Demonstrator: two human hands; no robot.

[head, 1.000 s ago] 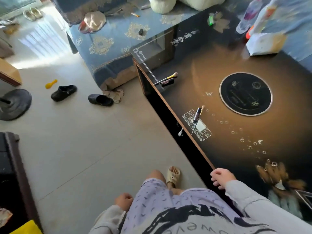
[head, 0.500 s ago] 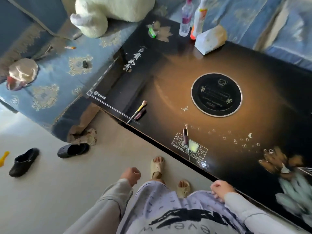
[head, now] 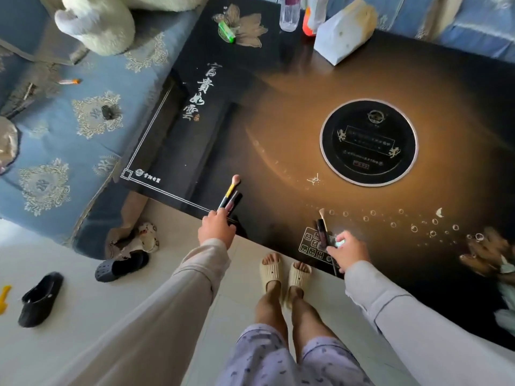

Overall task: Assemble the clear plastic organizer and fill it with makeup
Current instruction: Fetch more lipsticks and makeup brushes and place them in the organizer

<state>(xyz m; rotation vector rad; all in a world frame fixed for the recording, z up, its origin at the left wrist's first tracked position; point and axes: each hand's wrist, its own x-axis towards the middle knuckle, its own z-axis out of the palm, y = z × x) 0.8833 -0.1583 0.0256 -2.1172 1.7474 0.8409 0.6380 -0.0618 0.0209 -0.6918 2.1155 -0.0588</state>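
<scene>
A makeup brush [head: 232,186] with a yellow band and a dark lip gloss tube [head: 233,202] lie side by side near the front left edge of the black table [head: 278,135]. My left hand [head: 216,229] touches their near ends with its fingers closing around them. A second small brush [head: 322,214] and a dark tube [head: 321,234] lie on the table's printed control panel. My right hand [head: 347,250] rests on their near ends, fingers curled over them. No clear organizer is in view.
A round black cooktop [head: 368,142] sits in the table's middle. Bottles [head: 288,12], a white tissue pack [head: 344,32] and a green lighter [head: 226,31] stand at the far edge. A blue sofa [head: 69,129] with a plush toy is at left. Black shoes [head: 122,265] lie on the floor.
Both hands have left my lap and reached to the table edge, the left onto the brush and tube pair, the right onto the pair on the panel. The view has swung toward the table.
</scene>
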